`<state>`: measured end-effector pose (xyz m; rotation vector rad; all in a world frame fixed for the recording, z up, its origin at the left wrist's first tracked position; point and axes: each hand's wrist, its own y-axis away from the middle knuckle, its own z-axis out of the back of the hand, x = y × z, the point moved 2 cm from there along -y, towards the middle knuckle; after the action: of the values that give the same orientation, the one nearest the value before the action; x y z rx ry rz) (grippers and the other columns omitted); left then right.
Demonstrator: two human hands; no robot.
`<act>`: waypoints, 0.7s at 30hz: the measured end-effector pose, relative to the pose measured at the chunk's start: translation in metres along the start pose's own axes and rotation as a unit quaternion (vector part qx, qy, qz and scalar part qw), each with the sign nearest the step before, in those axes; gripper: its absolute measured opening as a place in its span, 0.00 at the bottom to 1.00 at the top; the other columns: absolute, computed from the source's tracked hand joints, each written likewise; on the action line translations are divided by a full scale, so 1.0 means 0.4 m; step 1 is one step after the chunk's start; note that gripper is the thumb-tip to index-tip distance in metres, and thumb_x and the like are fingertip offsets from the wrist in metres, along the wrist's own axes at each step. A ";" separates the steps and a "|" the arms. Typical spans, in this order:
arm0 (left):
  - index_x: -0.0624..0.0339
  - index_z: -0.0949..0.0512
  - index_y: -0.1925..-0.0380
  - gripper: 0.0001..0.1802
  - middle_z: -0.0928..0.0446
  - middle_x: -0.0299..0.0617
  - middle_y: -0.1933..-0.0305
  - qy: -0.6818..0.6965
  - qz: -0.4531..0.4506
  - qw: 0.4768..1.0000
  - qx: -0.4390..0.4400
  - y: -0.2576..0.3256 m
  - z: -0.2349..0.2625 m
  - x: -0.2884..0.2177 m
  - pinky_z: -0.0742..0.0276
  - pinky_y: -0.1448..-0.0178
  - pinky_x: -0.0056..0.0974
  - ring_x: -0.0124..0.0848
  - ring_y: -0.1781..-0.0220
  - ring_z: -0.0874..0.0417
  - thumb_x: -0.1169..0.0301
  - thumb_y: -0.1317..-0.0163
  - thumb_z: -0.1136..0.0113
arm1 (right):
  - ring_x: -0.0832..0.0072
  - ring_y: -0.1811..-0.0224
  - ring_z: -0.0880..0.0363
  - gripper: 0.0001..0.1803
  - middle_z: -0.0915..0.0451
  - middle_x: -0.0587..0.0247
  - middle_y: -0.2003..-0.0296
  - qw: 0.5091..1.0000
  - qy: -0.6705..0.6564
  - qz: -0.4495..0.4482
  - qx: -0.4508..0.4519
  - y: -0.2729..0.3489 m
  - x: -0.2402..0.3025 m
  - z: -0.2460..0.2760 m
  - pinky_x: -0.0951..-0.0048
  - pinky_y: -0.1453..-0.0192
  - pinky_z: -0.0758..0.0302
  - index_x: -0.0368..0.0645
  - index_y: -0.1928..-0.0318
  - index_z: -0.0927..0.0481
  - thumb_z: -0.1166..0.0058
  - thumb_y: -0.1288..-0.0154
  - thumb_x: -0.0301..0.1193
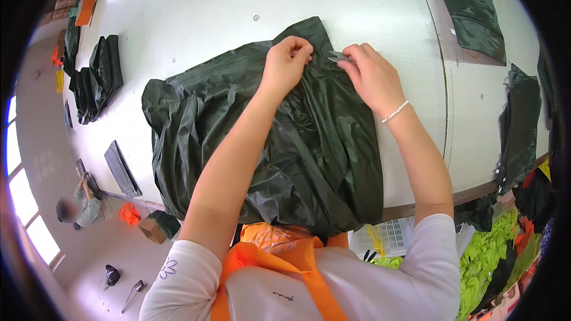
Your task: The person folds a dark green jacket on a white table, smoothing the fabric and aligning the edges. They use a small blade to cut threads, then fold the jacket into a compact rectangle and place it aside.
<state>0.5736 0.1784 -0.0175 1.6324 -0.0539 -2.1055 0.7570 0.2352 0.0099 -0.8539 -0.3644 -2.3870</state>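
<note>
A large piece of dark green, shiny, crumpled fabric (196,113), perhaps a garment, lies in front of me and hangs over the table's near edge. My left hand (284,66) is closed in a pinch at its far edge, thumb against forefinger; any thread there is too small to make out. Just to the right, my right hand (376,77) grips a small pair of metal thread snips (336,56). Their blades point left, over the fabric's corner and close to my left fingers. A beaded bracelet circles my right wrist.
Folded dark pieces (102,77) lie on the white table (226,0) at the left, with a flat dark bundle (122,169) nearer me. More dark pieces (470,12) lie at the right. Bright green fabric (488,261) is heaped below the right edge. Another person (89,205) is at far left.
</note>
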 end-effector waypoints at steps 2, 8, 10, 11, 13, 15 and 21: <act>0.66 0.24 0.67 0.08 0.23 0.36 0.68 0.008 -0.020 0.999 0.030 0.028 0.010 -0.032 0.28 0.59 0.29 0.23 0.66 0.24 0.71 0.36 0.46 | 0.63 0.62 0.20 0.12 0.21 0.57 0.60 0.998 -0.033 -0.022 -0.041 -0.011 -0.024 0.015 0.66 0.58 0.24 0.43 0.57 0.24 0.48 0.35 0.37; 0.60 0.25 0.83 0.17 0.29 0.40 0.81 -0.202 -0.099 0.927 0.301 0.373 -0.001 -0.106 0.29 0.71 0.36 0.32 0.78 0.25 0.62 0.43 0.37 | 0.63 0.59 0.21 0.14 0.22 0.56 0.59 0.953 0.120 -0.138 -0.241 0.079 -0.308 0.161 0.66 0.55 0.26 0.44 0.53 0.22 0.46 0.36 0.37; 0.60 0.24 0.79 0.16 0.28 0.39 0.81 -0.235 -0.058 0.967 0.081 0.397 0.026 -0.054 0.30 0.74 0.34 0.29 0.79 0.25 0.59 0.46 0.34 | 0.59 0.52 0.25 0.16 0.23 0.52 0.54 0.908 0.284 -0.131 -0.280 0.160 -0.334 0.180 0.63 0.48 0.29 0.46 0.50 0.22 0.45 0.36 0.37; 0.62 0.24 0.71 0.18 0.28 0.37 0.81 -0.255 0.004 0.967 0.011 0.381 0.046 -0.028 0.31 0.75 0.31 0.27 0.79 0.26 0.58 0.48 0.32 | 0.57 0.48 0.27 0.18 0.24 0.50 0.52 0.851 0.413 -0.088 -0.313 0.202 -0.329 0.179 0.60 0.44 0.31 0.46 0.48 0.23 0.46 0.36 0.37; 0.66 0.26 0.61 0.29 0.23 0.43 0.75 -0.210 0.084 0.974 -0.004 0.346 0.068 0.008 0.27 0.69 0.38 0.35 0.74 0.22 0.50 0.47 0.35 | 0.52 0.43 0.32 0.21 0.27 0.46 0.47 0.897 0.320 -0.073 -0.296 0.261 -0.287 0.142 0.57 0.38 0.36 0.42 0.45 0.25 0.46 0.36 0.36; 0.69 0.28 0.57 0.35 0.21 0.50 0.68 -0.266 0.101 0.958 -0.034 0.340 0.051 0.011 0.24 0.61 0.42 0.43 0.66 0.19 0.44 0.47 0.38 | 0.51 0.41 0.33 0.25 0.30 0.44 0.44 0.986 -0.010 -0.076 -0.148 0.315 -0.176 0.034 0.57 0.36 0.37 0.35 0.44 0.28 0.44 0.38 0.36; 0.64 0.27 0.63 0.18 0.25 0.59 0.59 -0.371 0.024 0.928 -0.017 0.370 -0.018 0.049 0.26 0.51 0.51 0.54 0.55 0.22 0.59 0.41 0.44 | 0.45 0.54 0.29 0.21 0.27 0.37 0.59 0.970 -0.244 0.002 -0.014 0.450 0.232 -0.235 0.57 0.48 0.31 0.30 0.43 0.33 0.54 0.37 0.24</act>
<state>0.6269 0.0411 0.0087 0.7214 -0.2940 -2.5393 0.7596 0.0120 0.0097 -1.4541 -0.5171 -2.1588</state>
